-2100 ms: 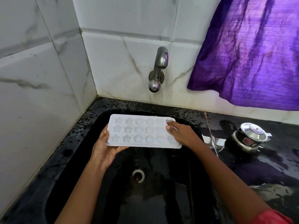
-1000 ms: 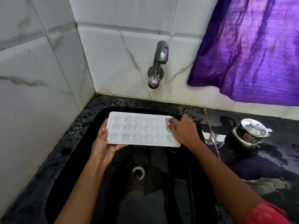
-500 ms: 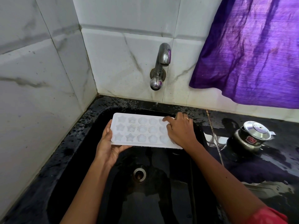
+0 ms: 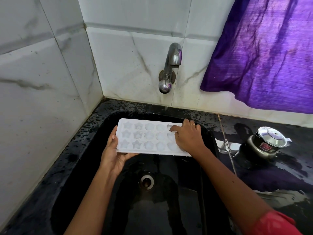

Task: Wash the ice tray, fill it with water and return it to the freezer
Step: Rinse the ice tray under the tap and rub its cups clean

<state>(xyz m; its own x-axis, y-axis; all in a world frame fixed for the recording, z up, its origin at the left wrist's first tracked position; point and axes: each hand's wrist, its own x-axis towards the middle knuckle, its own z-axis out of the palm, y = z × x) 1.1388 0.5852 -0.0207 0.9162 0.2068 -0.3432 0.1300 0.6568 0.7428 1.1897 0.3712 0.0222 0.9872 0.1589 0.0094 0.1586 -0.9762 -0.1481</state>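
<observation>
Over the sink [image 4: 169,209], below the tap [image 4: 171,65], the left hand [image 4: 113,155] grips the tray [image 4: 149,138] by its left end, while the right hand [image 4: 188,138] has let go of the edge and now presses straight fingers [image 4: 174,128] into the far-right cells, so washing seems underway.

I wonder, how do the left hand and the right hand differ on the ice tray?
The left hand grips the ice tray from below, at left; the right hand lies on top, at right. The right hand shows a ring; the left hand's fingers are hidden. Both touch the tray.
</observation>
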